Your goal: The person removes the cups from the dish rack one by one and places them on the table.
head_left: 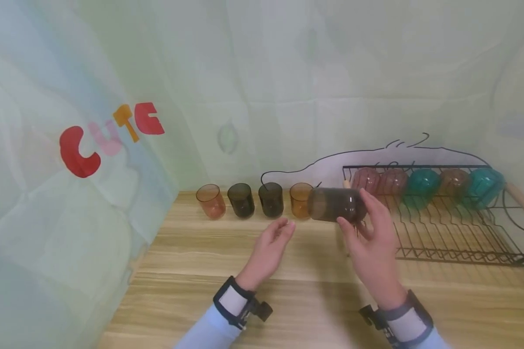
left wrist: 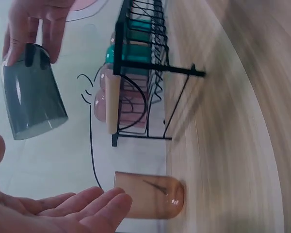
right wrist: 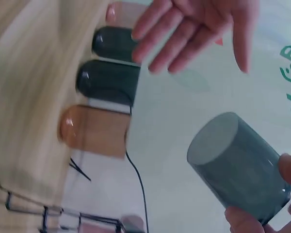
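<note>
My right hand (head_left: 375, 247) holds a dark grey translucent cup (head_left: 334, 204) by its base end, fingers and thumb around it. The cup lies on its side in the air, its mouth facing left toward my other hand. My left hand (head_left: 266, 254) hovers over the table with its fingers extended and nothing in it; in the right wrist view the same left hand (right wrist: 199, 29) shows spread fingers. Behind the hands stand a pink-orange cup (head_left: 211, 202), two dark cups (head_left: 241, 201) and an amber cup (head_left: 300, 201), in a row with mouths up.
On the right sits a black wire dish rack (head_left: 454, 254) with wooden handles. Its back row carries several upturned cups, pink, brownish and a teal cup (head_left: 422, 182). A printed cloth backdrop (head_left: 288, 97) rises behind the wooden table (head_left: 192, 291) and along its left side.
</note>
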The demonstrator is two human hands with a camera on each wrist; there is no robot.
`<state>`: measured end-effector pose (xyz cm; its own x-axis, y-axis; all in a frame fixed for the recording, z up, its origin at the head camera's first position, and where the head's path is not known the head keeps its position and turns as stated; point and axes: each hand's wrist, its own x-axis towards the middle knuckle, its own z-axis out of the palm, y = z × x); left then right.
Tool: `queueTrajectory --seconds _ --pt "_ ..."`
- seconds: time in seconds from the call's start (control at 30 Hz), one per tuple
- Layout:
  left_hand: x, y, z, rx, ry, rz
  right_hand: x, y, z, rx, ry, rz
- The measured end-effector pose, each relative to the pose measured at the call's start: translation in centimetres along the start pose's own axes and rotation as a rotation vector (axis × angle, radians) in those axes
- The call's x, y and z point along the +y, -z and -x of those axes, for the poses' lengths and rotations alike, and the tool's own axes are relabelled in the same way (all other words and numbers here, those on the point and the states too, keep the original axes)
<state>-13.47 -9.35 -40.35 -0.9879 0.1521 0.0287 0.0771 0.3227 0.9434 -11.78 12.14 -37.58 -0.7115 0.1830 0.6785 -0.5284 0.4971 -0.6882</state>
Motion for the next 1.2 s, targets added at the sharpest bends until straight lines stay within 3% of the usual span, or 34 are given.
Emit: queueTrajectory --seconds 0.17,0.33,0.6,0.93,1.2 --pt "0.4 -0.3 -0.5 -0.059 0.057 0.173 -0.1 -1.2 0.8 -0.003 -0.068 -0.041" --pt "0.8 -0.7 -1.0 -0.119 0.097 0.262 0.1 -2.0 1.5 -0.025 -0.11 -0.084" --pt "1.2 -1.2 -1.3 -0.253 0.139 0.421 0.4 -3.0 2.5 -0.053 -0.061 -0.093" --pt "1.3 -0.9 -1.7 -0.224 0.174 0.573 0.6 -3.9 3.6 -0.051 0.049 -0.095" --pt "1.1 -0.6 -1.9 -0.196 0.168 0.6 0.8 -3.9 3.6 -0.077 0.094 -0.103"
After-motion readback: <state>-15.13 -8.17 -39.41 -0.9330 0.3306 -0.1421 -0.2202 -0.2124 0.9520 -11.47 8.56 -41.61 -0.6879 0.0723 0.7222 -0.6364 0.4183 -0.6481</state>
